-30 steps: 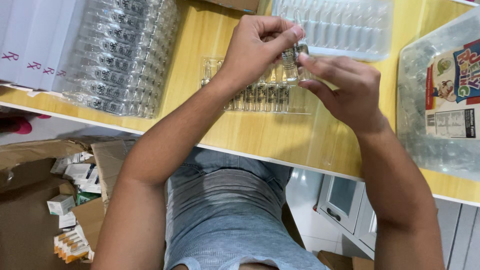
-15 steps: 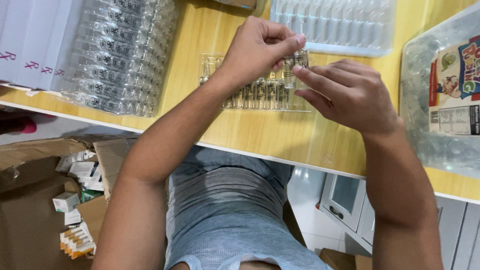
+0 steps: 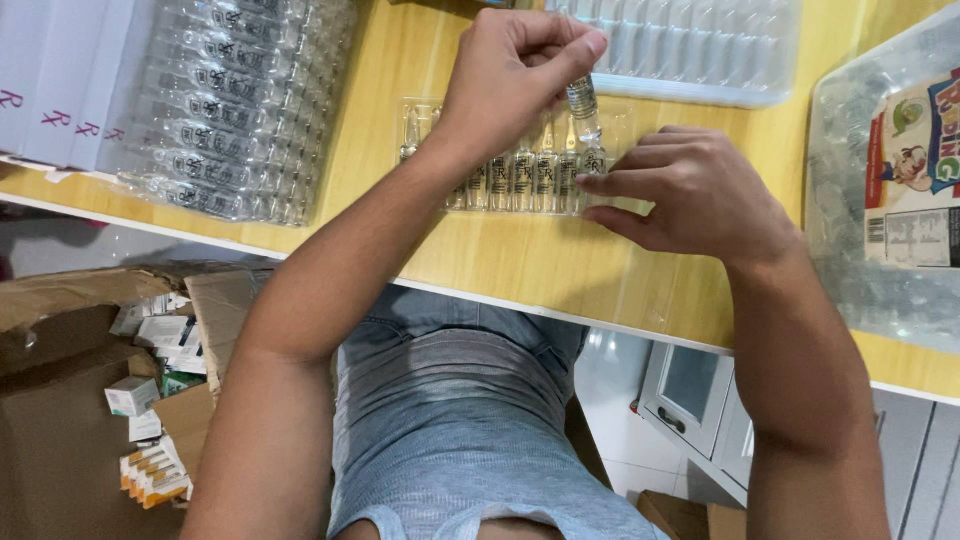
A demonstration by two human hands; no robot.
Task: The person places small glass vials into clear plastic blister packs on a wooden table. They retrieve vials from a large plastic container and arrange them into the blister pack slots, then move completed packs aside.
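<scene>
Ampoule (image 3: 583, 108), small clear glass, is pinched upright at its top by the closed fingers of the left hand (image 3: 515, 70), upper centre of frame, its base at the right end of a clear blister tray (image 3: 425, 115) holding a row of like ampoules. Right hand (image 3: 695, 190), fingers extended and holding nothing, presses on the tray's right end against the yellow worktop (image 3: 500, 260). Stacked filled trays (image 3: 235, 100) lie upper left; a cardboard box (image 3: 60, 400) sits lower left.

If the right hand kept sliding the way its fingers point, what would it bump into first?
Probably the small glass ampoules standing in the clear tray; the right hand already has its fingertips at the row's end, apparently touching.
</scene>
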